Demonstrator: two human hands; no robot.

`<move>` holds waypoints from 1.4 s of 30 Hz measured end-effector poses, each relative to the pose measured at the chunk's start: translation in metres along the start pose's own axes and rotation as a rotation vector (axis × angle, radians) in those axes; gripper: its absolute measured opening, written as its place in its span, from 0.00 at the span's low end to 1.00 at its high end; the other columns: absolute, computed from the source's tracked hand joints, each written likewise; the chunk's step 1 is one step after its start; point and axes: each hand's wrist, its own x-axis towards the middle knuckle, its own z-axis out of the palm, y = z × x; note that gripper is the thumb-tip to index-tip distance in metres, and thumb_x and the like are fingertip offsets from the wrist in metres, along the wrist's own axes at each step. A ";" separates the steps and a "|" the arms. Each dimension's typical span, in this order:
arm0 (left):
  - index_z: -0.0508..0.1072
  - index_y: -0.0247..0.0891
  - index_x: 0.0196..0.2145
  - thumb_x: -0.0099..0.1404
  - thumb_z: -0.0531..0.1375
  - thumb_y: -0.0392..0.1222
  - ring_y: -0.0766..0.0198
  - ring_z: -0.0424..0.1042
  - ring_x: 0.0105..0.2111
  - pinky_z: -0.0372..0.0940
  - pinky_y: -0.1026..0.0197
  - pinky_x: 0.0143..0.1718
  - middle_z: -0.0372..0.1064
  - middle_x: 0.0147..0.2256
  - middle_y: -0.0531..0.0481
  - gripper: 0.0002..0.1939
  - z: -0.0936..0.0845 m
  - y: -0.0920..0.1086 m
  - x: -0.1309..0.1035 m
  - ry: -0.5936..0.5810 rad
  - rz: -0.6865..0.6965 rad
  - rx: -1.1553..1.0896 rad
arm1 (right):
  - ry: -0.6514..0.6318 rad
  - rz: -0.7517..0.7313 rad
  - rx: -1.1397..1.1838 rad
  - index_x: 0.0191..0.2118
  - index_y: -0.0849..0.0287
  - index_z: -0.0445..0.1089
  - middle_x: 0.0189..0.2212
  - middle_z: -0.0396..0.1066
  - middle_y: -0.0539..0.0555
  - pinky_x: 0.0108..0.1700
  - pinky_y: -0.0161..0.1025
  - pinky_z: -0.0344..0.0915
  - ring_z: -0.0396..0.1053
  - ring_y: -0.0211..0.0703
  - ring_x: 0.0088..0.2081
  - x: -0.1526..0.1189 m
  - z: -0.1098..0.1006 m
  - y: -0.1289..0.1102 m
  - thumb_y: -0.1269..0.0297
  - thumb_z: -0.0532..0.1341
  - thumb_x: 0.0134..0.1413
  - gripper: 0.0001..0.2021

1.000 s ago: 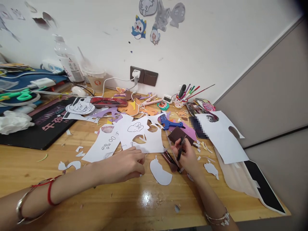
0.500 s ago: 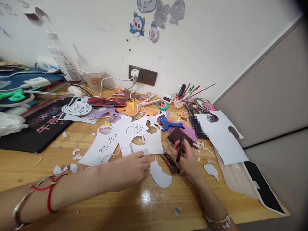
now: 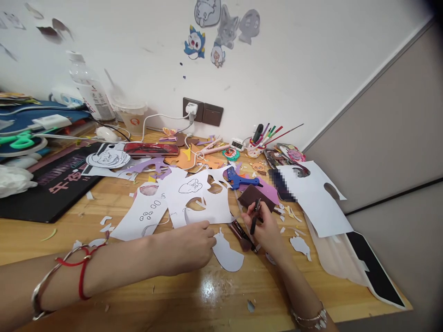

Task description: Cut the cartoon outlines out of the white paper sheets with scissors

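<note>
My left hand [image 3: 194,246] is closed, its fingers curled down at the lower edge of a white sheet with drawn outlines [image 3: 216,210]. Whatever its fingertips pinch, if anything, is hidden. Just right of those fingers a plain white paper cutout [image 3: 228,253] lies on the table. My right hand [image 3: 265,226] is wrapped round a slim black pen-like tool [image 3: 254,223], whose exact kind I cannot make out. A dark brown square [image 3: 256,197] lies just beyond that hand. Beside it, a brush [image 3: 244,240] lies partly under the paper.
A blue glue gun [image 3: 242,180] rests behind the sheets among purple and orange paper scraps. At the back right stands a cup of pens [image 3: 254,147]. A drink cup [image 3: 133,120] and a bottle [image 3: 92,92] stand at the back left. White sheets [image 3: 321,207] overhang the right side.
The view has shifted slightly, so the table things sit a little further left. My left forearm has edged right against them. Both hands keep nearly the same pose.
</note>
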 end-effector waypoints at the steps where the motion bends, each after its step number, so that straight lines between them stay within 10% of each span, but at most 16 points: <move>1: 0.72 0.40 0.24 0.54 0.59 0.29 0.57 0.67 0.31 0.59 0.56 0.35 0.71 0.28 0.48 0.07 0.001 0.000 0.000 0.004 0.004 0.004 | -0.002 0.002 -0.002 0.33 0.56 0.58 0.28 0.63 0.49 0.31 0.37 0.60 0.62 0.42 0.30 0.000 0.000 0.000 0.61 0.58 0.51 0.08; 16: 0.74 0.35 0.24 0.56 0.61 0.34 0.61 0.64 0.22 0.56 0.58 0.25 0.71 0.23 0.47 0.03 0.014 0.031 0.003 0.048 -0.043 0.085 | -0.018 0.020 -0.045 0.33 0.56 0.58 0.28 0.63 0.49 0.32 0.37 0.58 0.61 0.42 0.30 -0.001 -0.002 0.001 0.59 0.59 0.51 0.10; 27: 0.68 0.38 0.23 0.62 0.55 0.32 0.66 0.65 0.28 0.57 0.61 0.33 0.68 0.28 0.54 0.11 -0.009 -0.001 -0.014 0.049 -0.098 -0.258 | -0.021 0.026 -0.066 0.32 0.55 0.57 0.27 0.61 0.47 0.31 0.36 0.57 0.59 0.40 0.27 -0.001 0.000 0.002 0.60 0.59 0.51 0.09; 42: 0.72 0.41 0.29 0.62 0.58 0.36 0.65 0.68 0.31 0.55 0.60 0.35 0.70 0.29 0.55 0.04 0.007 -0.013 -0.024 0.031 -0.120 -0.534 | -0.034 0.034 -0.099 0.33 0.55 0.57 0.28 0.64 0.49 0.31 0.37 0.58 0.60 0.41 0.28 0.000 0.000 0.002 0.60 0.59 0.50 0.10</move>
